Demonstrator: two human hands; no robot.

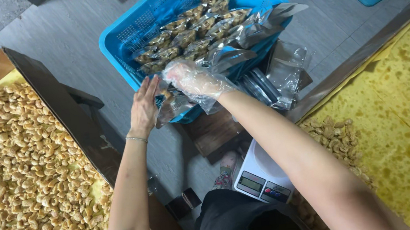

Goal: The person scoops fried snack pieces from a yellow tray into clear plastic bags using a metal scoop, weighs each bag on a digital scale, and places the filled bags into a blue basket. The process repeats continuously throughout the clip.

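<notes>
Hands meet in the middle of the head view, just at the near edge of a blue plastic crate (121,39) that stands on the grey floor. We see the left hand (144,107) bare, with a thin bracelet at the wrist; its fingers (147,88) are stretched and almost flat, pressed against the left side of a filled clear pouch (174,104). The right hand (194,79) wears a loose transparent plastic glove and lies over the top of the same pouch — the fingers are bent around it, but how tightly they close we cannot tell, because the glove film hides them. The pouch is held between both hands, touching the near wall of the crate.

Inside the crate lie rows of sealed pouches (188,30) with cashews, packed close one beside another, with shiny silver ends pointing to the right. Just right of the crate, a pile of empty silver bags (284,73) rests on a dark wooden block.

On the left, a large tray (65,112) with a dark rim is full of cashew nuts (17,171). On the right, a yellow stained sheet (404,104) carries a smaller heap of nuts (332,138). Near us, between the two arms, stands a white digital scale (260,176) — its display is too small to read.
</notes>
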